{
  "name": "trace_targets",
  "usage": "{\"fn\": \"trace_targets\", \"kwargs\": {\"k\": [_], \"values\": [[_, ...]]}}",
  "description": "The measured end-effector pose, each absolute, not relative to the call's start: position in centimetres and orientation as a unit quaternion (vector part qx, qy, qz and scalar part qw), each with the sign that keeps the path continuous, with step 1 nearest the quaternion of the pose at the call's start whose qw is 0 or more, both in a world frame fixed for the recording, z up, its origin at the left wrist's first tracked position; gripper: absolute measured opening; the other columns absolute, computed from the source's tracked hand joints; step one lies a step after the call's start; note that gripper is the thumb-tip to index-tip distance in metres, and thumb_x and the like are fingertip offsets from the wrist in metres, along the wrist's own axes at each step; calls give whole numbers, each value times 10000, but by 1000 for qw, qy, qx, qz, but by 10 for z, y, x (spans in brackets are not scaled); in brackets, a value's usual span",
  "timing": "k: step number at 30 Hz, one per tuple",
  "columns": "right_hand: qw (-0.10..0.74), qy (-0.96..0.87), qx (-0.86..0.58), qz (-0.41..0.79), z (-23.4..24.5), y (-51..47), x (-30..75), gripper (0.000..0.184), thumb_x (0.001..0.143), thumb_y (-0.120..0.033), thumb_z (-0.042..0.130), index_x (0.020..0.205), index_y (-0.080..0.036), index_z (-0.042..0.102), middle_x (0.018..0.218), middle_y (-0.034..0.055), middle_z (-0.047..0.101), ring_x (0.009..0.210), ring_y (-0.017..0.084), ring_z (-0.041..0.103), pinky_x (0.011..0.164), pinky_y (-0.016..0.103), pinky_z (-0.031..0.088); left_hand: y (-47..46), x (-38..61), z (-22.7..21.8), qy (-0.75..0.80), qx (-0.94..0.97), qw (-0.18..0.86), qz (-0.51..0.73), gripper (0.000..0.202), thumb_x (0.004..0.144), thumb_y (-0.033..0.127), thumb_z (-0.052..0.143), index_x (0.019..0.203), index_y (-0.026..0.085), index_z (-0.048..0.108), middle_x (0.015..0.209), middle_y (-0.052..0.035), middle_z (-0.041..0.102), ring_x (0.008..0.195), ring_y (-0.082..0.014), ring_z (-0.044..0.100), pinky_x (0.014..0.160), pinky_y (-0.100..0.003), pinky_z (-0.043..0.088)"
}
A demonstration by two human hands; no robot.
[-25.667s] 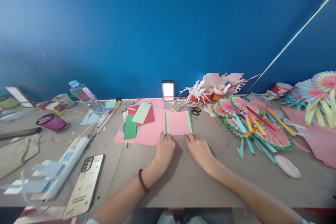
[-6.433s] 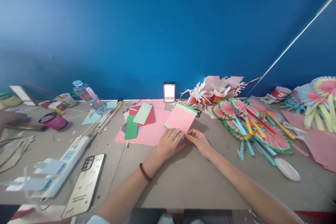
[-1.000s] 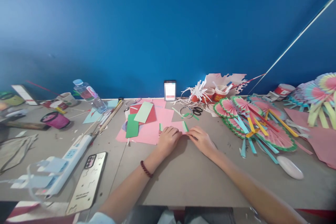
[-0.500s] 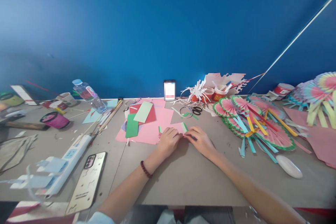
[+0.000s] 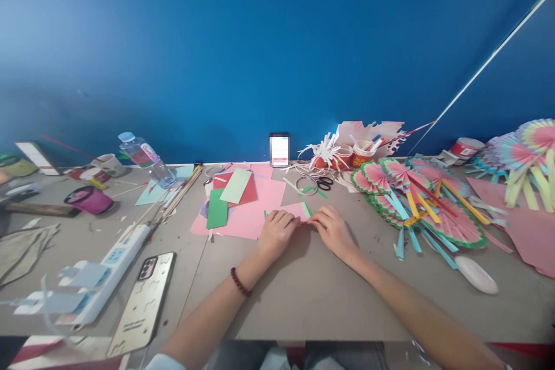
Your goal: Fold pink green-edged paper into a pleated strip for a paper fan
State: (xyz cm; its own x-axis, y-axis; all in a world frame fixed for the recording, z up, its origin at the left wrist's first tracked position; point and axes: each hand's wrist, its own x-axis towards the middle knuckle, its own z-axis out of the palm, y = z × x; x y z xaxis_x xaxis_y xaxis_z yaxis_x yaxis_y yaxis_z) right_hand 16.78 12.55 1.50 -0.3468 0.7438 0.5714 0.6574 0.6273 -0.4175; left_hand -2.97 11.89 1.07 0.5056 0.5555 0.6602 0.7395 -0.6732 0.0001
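A pink paper with green edges (image 5: pixel 300 208) lies folded into a narrow pleated strip at the middle of the grey table (image 5: pixel 303 295). My left hand (image 5: pixel 276 232) presses down on the strip's left part with curled fingers. My right hand (image 5: pixel 333 229) pinches the strip's right end, fingers pressed together. Most of the strip is hidden under both hands. A red bead bracelet (image 5: pixel 240 281) circles my left wrist.
Loose pink, red and green sheets (image 5: pixel 236 199) lie just left of my hands. Finished pink and green paper fans (image 5: pixel 416 196) cover the right side. Scissors (image 5: pixel 323 183), paper cups (image 5: pixel 353 155), an upright phone (image 5: pixel 278 150), a water bottle (image 5: pixel 145 159), a power strip (image 5: pixel 99 277) and a flat phone (image 5: pixel 141 303) surround them.
The pink paper, a wide sheet 25 seconds ago and lifted 6 seconds ago, is now folded down to a narrow strip. In the last second both hands shifted only slightly on it.
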Motion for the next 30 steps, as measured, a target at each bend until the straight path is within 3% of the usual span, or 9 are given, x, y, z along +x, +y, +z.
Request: {"fn": "trace_targets", "kwargs": {"k": [14, 26, 30], "values": [[376, -812, -443, 51, 16, 128, 170, 214, 923, -269, 506, 805, -226, 679, 813, 48, 637, 820, 214, 555, 754, 353, 456, 123, -36, 9, -411, -846, 91, -327, 193, 938, 169, 469, 869, 193, 648, 752, -28, 588, 755, -167, 531, 696, -313, 384], [383, -827, -406, 68, 21, 125, 167, 136, 889, -308, 580, 947, -248, 686, 891, 46, 662, 880, 213, 580, 799, 366, 467, 120, -32, 10, -374, -855, 127, -336, 189, 945, 168, 471, 846, 182, 631, 712, -15, 572, 716, -151, 520, 682, -306, 355], [375, -834, -394, 91, 20, 124, 166, 136, 905, -266, 560, 871, -244, 690, 832, 28, 671, 846, 193, 581, 776, 342, 450, 119, -28, 8, -365, -858, 130, -337, 166, 949, 205, 486, 870, 188, 630, 725, -14, 587, 722, -148, 528, 681, -301, 354]]}}
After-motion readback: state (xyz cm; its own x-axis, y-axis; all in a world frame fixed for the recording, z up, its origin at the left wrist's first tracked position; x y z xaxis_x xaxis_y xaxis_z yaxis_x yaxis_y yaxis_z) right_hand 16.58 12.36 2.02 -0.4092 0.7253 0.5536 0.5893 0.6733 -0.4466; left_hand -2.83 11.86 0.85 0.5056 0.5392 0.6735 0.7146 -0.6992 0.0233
